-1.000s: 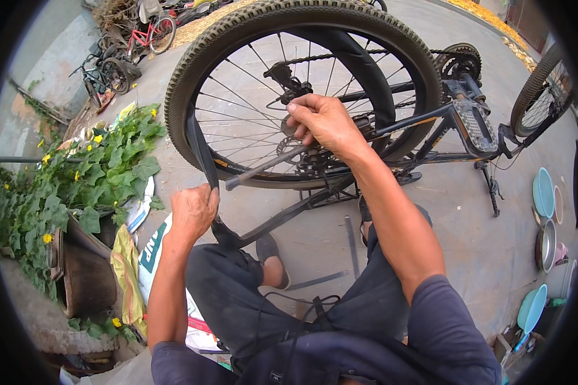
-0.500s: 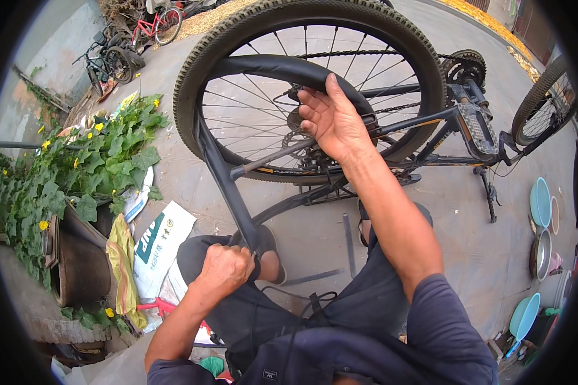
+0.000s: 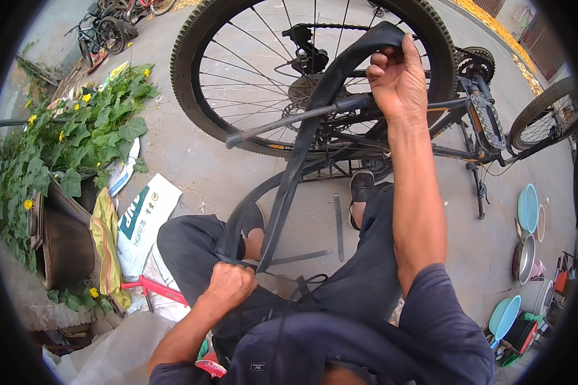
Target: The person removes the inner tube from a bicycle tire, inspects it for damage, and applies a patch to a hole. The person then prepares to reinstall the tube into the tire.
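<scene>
A limp black bicycle inner tube point(image 3: 306, 138) makes a long loop in front of the bicycle's rear wheel point(image 3: 185, 77). My left hand point(image 3: 231, 284) is a fist around the loop's near end, over my left thigh. My right hand point(image 3: 401, 83) is raised at the far end, thumb and curled fingers pinching the tube where it bends over. Between the hands, the tube passes over a grey rod point(image 3: 263, 130) that sticks out beside the wheel hub. The tyre point(image 3: 196, 119) sits on the rim, and the chain and derailleur point(image 3: 308, 58) show behind the tube.
The bicycle frame point(image 3: 440, 153) stretches right to the other wheel point(image 3: 546, 114). Two dark strips point(image 3: 339, 228) lie between my feet. Left are leafy plants point(image 3: 87, 144), a white printed sack point(image 3: 151, 205) and a red metal piece point(image 3: 154, 289). Blue basins point(image 3: 528, 208) stand right.
My right hand has moved right and farther away, drawing the tube across the wheel. Its open fingers have curled around the tube. The left fist stays closed, slightly lower.
</scene>
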Demonstrator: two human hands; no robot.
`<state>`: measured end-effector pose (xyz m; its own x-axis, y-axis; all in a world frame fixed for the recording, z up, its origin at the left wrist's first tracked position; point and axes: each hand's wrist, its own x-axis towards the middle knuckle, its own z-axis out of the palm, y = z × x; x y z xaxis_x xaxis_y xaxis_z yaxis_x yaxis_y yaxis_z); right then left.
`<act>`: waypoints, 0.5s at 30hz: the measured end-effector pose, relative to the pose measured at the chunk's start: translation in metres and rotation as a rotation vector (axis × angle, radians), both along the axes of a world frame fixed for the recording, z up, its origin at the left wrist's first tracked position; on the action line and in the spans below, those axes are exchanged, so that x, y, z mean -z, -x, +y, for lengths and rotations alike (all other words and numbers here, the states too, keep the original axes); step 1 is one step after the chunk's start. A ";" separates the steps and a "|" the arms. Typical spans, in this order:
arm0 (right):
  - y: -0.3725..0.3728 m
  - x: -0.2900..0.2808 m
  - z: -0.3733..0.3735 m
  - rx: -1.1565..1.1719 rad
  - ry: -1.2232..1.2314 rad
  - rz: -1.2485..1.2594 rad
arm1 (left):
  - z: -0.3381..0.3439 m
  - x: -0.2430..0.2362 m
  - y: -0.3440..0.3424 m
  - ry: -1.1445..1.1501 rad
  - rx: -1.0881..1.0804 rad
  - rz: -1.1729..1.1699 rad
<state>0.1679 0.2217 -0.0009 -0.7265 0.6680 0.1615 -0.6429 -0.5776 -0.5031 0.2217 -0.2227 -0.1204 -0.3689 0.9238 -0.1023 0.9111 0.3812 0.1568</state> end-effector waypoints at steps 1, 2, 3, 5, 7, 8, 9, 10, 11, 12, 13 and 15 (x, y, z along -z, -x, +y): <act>-0.002 0.000 0.001 0.038 -0.067 -0.024 | 0.003 -0.005 0.001 -0.029 -0.058 -0.003; -0.006 0.003 0.004 0.049 -0.108 -0.047 | -0.001 -0.001 0.003 -0.020 -0.065 0.017; -0.009 0.003 0.007 0.067 -0.153 -0.061 | -0.001 -0.003 0.001 -0.013 -0.084 0.031; -0.015 0.003 0.008 0.095 -0.248 -0.078 | -0.001 -0.012 0.002 -0.014 -0.118 0.051; -0.018 0.004 0.006 0.123 -0.351 -0.129 | 0.002 -0.013 0.002 -0.026 -0.094 0.037; -0.018 0.005 0.004 0.126 -0.408 -0.151 | 0.002 -0.014 0.002 -0.028 -0.086 0.032; -0.018 0.006 0.001 0.108 -0.416 -0.142 | 0.003 -0.011 0.004 0.032 -0.053 -0.032; -0.017 0.006 -0.004 0.083 -0.424 -0.129 | 0.008 -0.014 0.005 0.032 -0.084 -0.076; -0.016 0.006 -0.005 0.038 -0.383 -0.090 | 0.018 -0.018 0.007 0.030 -0.114 -0.122; -0.015 0.006 -0.006 -0.006 -0.340 -0.051 | 0.030 -0.021 0.011 0.027 -0.144 -0.167; -0.016 0.006 -0.007 -0.047 -0.298 -0.018 | 0.045 -0.022 0.019 0.038 -0.209 -0.223; -0.014 0.001 -0.012 -0.049 -0.241 -0.033 | 0.074 -0.020 0.041 -0.045 -0.347 -0.332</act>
